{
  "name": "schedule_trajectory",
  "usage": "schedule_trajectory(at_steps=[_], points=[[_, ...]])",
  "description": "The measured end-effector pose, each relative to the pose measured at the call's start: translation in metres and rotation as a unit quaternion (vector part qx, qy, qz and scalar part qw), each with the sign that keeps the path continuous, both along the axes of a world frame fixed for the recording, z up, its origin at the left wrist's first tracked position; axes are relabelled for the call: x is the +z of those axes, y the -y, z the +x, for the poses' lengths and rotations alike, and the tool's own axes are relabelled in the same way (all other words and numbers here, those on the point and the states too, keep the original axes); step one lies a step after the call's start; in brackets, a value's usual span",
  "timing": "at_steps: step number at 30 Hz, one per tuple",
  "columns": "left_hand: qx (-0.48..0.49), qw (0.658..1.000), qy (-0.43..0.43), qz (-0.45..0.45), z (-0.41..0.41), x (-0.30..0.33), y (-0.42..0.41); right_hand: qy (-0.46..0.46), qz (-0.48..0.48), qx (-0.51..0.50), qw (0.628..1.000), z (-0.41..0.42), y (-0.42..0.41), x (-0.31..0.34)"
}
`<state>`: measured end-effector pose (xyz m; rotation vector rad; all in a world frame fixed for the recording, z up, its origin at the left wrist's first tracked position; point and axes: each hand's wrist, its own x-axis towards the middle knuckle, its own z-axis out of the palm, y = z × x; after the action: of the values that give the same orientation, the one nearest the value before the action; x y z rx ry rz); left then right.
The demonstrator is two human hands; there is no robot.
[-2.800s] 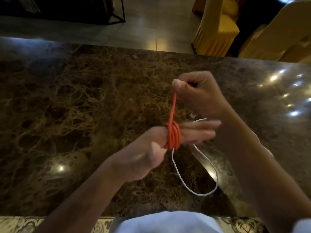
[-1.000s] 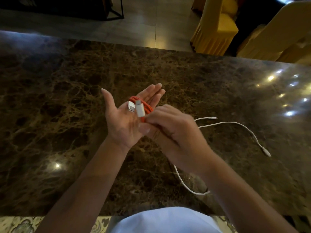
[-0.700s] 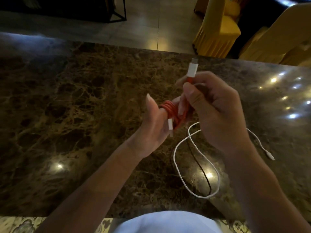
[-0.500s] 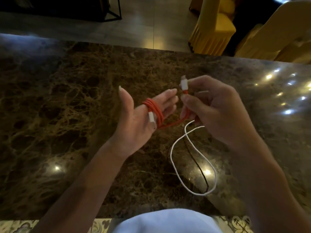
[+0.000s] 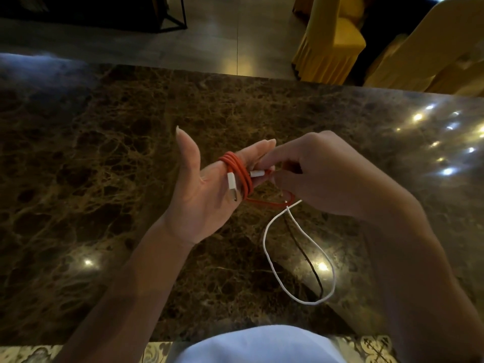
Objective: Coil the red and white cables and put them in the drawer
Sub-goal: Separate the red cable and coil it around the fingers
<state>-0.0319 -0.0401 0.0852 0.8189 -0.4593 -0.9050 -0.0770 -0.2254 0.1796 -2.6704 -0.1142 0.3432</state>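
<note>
Now red cable [image 5: 238, 174] plug back beside left-hand coil, slack shorter.

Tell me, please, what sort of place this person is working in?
Probably a banquet hall or restaurant: chairs in pleated yellow covers stand beyond a polished marble table, on a glossy tiled floor.

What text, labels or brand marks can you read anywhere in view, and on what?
None can be read.
Red cable: its white plugs show no print that can be made out.
White cable: plain, no marking visible.
Table: only marble veining and light reflections.
Yellow chairs: plain covers, no labels.
</note>
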Motion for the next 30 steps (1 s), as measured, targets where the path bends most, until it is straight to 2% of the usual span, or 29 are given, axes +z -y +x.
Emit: schedule_trajectory(at_steps=[8,17,21,23,25,27,30], points=[[0.003,0.999,-0.031,-0.010,-0.004,0.001,0.008,0.047,0.020,0.012,0.999,0.002,0.004,-0.004],[-0.037,0.997,-0.048,-0.050,-0.004,-0.006,0.008,-0.053,0.146,0.071,0.985,0.018,0.025,-0.018],[-0.035,0.995,-0.057,-0.077,-0.004,-0.003,0.012,-0.066,0.159,0.066,0.983,0.024,0.019,-0.025],[-0.018,0.992,-0.082,-0.098,0.000,-0.002,0.012,-0.023,0.169,0.027,0.985,0.025,0.010,-0.032],[-0.003,0.985,-0.119,-0.123,0.003,-0.002,0.012,0.056,0.175,-0.047,0.982,0.022,0.001,-0.039],[0.018,0.986,-0.121,-0.114,0.002,-0.001,0.012,0.124,0.161,-0.104,0.974,0.017,-0.006,-0.045],[0.045,0.985,-0.126,-0.110,-0.001,-0.002,0.010,0.187,0.145,-0.121,0.964,0.013,-0.007,-0.050]])
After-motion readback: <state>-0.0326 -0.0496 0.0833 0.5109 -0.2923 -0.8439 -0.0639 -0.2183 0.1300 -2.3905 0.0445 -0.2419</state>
